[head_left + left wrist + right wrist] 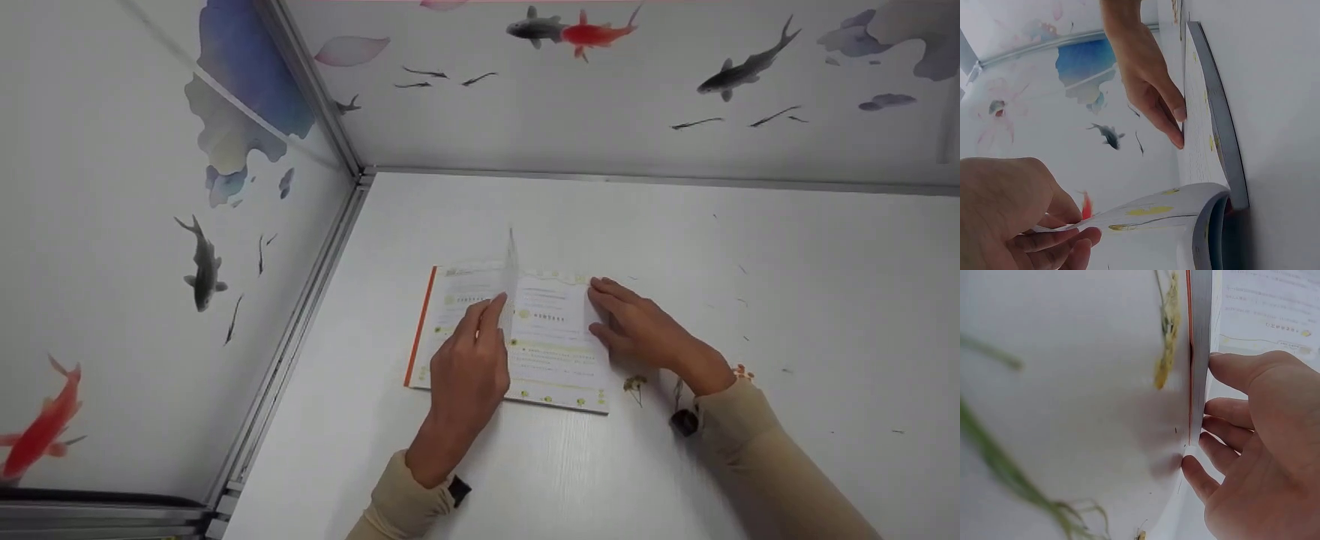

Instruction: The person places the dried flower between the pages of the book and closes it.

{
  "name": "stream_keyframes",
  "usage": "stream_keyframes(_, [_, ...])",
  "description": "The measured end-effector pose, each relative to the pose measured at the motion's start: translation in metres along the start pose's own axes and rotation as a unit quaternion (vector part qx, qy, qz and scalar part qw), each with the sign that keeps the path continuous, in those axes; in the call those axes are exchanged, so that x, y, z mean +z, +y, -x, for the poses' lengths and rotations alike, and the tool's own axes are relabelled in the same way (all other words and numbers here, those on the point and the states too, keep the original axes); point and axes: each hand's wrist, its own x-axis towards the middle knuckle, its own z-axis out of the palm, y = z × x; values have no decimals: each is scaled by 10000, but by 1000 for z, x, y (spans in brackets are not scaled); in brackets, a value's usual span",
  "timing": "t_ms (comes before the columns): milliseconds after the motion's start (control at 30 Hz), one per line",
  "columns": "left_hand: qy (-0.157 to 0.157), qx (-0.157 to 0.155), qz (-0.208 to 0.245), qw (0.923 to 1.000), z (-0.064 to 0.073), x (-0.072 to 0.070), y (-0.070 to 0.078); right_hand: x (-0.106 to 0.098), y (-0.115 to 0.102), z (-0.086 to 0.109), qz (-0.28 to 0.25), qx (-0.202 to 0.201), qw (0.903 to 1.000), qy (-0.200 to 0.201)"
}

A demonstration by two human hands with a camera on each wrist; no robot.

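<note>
An open book [559, 360] with printed pages and an orange strip along its left edge lies on the white table. My left hand [471, 367] pinches a page [511, 259] between thumb and fingers, and that page stands up near the middle of the book. In the left wrist view the held page [1148, 211] bends in a curve away from the binding. At the book's right edge rests my right hand [649, 330]. The right wrist view shows the thumb and fingers of this hand [1275, 439] touching the side of the page block, without curling round it.
A small dried flower [635, 385] lies right of the book, and orange blossoms [742, 371] sit by the right cuff. A blurred green stem [1002, 467] shows in the right wrist view. Tiny scraps dot the table's right side. Fish-patterned panels [525, 127] border the table left and back.
</note>
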Motion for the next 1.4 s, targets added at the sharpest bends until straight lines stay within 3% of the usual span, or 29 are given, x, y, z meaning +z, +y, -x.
stream_keyframes(333, [-251, -654, 23, 9975, 11, -6, -37, 0, -1, 0, -53, -3, 10000, 31])
stream_keyframes(500, [-475, -952, 60, 9943, 19, -3, -52, 0, -1, 1, -21, 92, 10000, -6])
stream_keyframes(667, [-617, -1128, -215, 9915, 24, 2, -64, 0, -1, 1, -27, 34, 10000, 18])
stream_keyframes(767, [-777, -1244, -345, 9886, 26, 4, -68, 0, 0, 2, -35, -66, 9999, 100])
stream_keyframes(1000, [-1224, -1490, -339, 9807, 28, 10, -75, 1, 2, 0, -28, 108, 9999, -38])
stream_keyframes(1167, [-1475, -1522, -442, 9763, 25, 13, -78, 0, 2, 0, -53, 142, 9999, -56])
stream_keyframes(1400, [-1754, -1467, -945, 9689, 22, 20, -77, -1, 1, 0, -90, 83, 9999, -34])
